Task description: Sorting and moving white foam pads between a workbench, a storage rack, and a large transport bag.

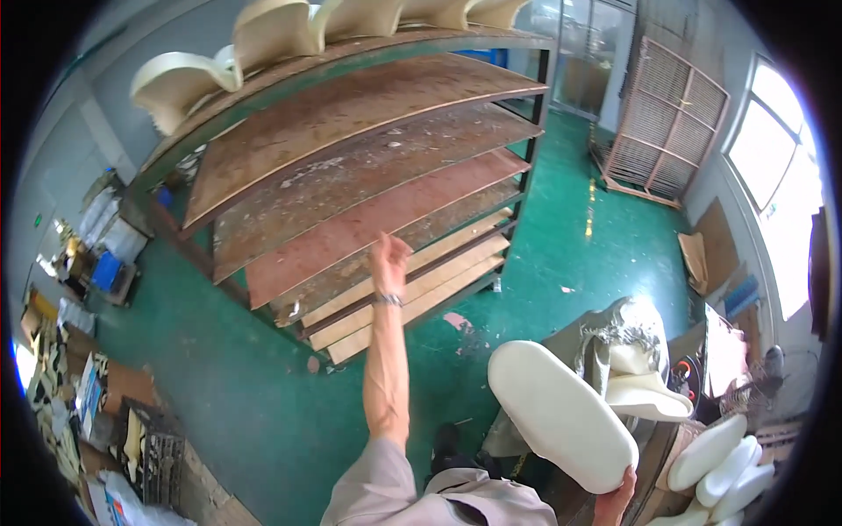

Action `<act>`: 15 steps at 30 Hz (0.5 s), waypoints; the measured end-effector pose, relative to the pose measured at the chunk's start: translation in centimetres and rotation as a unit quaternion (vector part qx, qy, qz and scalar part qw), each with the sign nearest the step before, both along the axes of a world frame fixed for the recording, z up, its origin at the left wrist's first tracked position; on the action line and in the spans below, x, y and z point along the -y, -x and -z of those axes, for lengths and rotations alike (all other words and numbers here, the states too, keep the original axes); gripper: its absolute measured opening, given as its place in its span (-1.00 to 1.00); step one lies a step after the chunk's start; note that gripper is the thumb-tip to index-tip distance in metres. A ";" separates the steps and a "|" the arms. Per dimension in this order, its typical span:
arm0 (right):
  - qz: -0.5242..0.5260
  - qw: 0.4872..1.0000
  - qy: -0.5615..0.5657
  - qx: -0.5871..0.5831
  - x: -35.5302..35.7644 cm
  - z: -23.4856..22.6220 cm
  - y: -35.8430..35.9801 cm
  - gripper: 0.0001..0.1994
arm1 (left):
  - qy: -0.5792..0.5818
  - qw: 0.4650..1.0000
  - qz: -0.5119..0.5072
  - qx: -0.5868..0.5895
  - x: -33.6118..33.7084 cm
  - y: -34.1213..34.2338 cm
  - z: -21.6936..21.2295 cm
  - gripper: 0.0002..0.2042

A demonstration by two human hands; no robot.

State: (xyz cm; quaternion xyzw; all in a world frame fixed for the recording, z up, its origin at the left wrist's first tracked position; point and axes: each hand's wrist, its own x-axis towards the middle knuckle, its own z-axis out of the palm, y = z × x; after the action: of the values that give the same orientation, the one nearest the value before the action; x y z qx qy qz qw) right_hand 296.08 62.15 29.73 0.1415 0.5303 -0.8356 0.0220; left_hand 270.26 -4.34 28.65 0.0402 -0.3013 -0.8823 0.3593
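My right hand (pixel 617 498) grips the lower end of a long, rounded, cream-white foam cushion (pixel 561 412), which slants up and to the left. Only part of that hand shows beside the cushion's edge. Stretched forward, my left hand (pixel 389 259) hangs in the air in front of the shelf rack's lower boards (pixel 368 223). Its fingers are loosely bent and a little apart, and nothing shows in them. A metal-coloured band circles the left wrist.
Cream moulded foam pieces (pixel 281 35) line the rack's top shelf. Right of me, a foam piece (pixel 645 396) lies near a grey plastic-like sheet (pixel 631 324), with several smaller foam pads (pixel 706 451) below. A mesh frame (pixel 671 118) leans at the far right. Crates (pixel 149 456) stand left.
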 end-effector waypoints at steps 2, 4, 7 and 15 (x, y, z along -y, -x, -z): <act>-0.010 1.000 0.011 0.005 2.5 -1.0 -0.1 -0.32 | -0.054 0.997 -0.045 -0.032 8.2 2.0 -2.2 -0.77; -0.004 1.000 0.009 0.002 4.0 -1.2 -0.4 -0.30 | -0.099 0.992 -0.070 -0.022 15.9 3.2 -3.7 -0.72; 0.092 0.995 0.002 0.041 6.1 -2.4 -1.2 -0.34 | -0.199 0.967 -0.158 -0.033 13.0 10.2 -3.2 -0.67; 0.113 0.992 -0.023 0.043 8.1 -2.8 -2.3 -0.39 | -0.084 0.983 -0.160 -0.009 17.5 10.7 -0.8 -0.74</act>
State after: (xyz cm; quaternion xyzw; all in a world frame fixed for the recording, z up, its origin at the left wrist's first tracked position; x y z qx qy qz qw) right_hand 298.42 54.05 32.50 0.2368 0.5283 -0.8136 -0.0533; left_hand 259.56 -21.89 29.44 0.1099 -0.2125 -0.8360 0.4939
